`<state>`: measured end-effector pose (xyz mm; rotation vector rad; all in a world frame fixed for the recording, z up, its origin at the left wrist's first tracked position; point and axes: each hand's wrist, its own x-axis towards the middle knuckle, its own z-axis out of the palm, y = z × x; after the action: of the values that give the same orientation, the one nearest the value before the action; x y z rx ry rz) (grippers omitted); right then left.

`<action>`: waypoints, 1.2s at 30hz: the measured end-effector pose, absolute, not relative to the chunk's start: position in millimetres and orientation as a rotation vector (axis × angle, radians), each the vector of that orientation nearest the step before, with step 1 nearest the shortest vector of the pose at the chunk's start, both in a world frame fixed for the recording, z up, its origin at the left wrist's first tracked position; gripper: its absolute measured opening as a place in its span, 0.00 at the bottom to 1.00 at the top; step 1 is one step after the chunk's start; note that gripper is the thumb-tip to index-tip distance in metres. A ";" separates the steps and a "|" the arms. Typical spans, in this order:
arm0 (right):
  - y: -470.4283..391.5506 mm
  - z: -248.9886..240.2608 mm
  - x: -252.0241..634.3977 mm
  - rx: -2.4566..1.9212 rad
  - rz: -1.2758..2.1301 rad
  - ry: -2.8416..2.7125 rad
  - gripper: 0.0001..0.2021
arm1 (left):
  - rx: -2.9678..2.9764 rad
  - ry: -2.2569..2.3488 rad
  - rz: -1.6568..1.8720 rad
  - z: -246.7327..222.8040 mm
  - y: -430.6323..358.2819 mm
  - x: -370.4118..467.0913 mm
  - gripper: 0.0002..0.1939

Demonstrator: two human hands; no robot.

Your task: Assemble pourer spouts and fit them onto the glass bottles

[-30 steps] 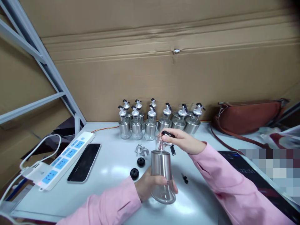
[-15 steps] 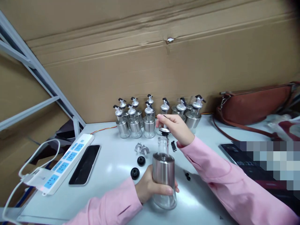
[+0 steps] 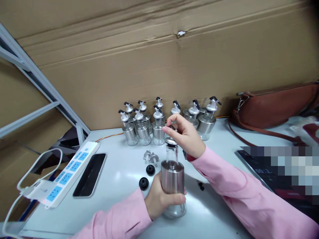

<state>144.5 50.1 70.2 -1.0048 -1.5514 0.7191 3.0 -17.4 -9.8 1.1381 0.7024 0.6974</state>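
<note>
A glass bottle with a steel band [image 3: 172, 179] stands upright near the table's front, and my left hand [image 3: 160, 197] is wrapped round its lower half. On the bottle's mouth sits a silver pourer stopper with a black lever [image 3: 171, 142]. My right hand [image 3: 183, 134] is at the top of this stopper, thumb and fingers closed about the lever. Left of the bottle lie two black round caps [image 3: 150, 170] and some translucent grey pieces [image 3: 151, 157]. Small black parts [image 3: 201, 186] lie to the right, and another black piece is partly hidden by my right wrist.
Several finished-looking bottles with pourers [image 3: 143, 131] stand in rows at the back. A power strip [image 3: 68, 174] and a phone [image 3: 90, 175] lie left. On the right are a brown bag [image 3: 276, 106] and a dark device [image 3: 251, 166]. Cardboard [image 3: 124, 73] rises behind.
The stopper has come down from above the bottle onto its mouth with my right hand. My left hand still holds the bottle. The view has shifted slightly.
</note>
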 end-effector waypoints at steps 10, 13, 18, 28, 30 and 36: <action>53.9 59.3 147.3 -1.048 0.380 -1.603 0.12 | 1.125 0.722 0.705 -14.5 -17.7 3.9 0.24; 53.3 58.2 145.9 -1.058 0.353 -1.605 0.11 | 1.150 0.721 0.700 -15.4 -17.6 4.1 0.23; 54.6 59.4 146.8 -1.064 0.370 -1.655 0.11 | 1.202 0.743 0.705 -16.9 -17.8 4.3 0.23; 53.6 53.1 143.9 -1.075 0.469 -1.656 0.12 | 1.209 0.747 0.699 -17.1 -17.6 3.0 0.23; 53.2 53.1 143.3 -1.075 0.498 -1.670 0.12 | 1.220 0.746 0.701 -17.4 -17.7 3.0 0.23; 52.5 63.7 146.6 -1.096 0.684 -1.751 0.09 | 1.206 0.738 0.734 -17.0 -20.6 3.0 0.24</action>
<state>146.6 52.5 63.7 -1.0959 -1.7511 0.6840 3.0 -20.6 -17.0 1.2062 0.7378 0.7340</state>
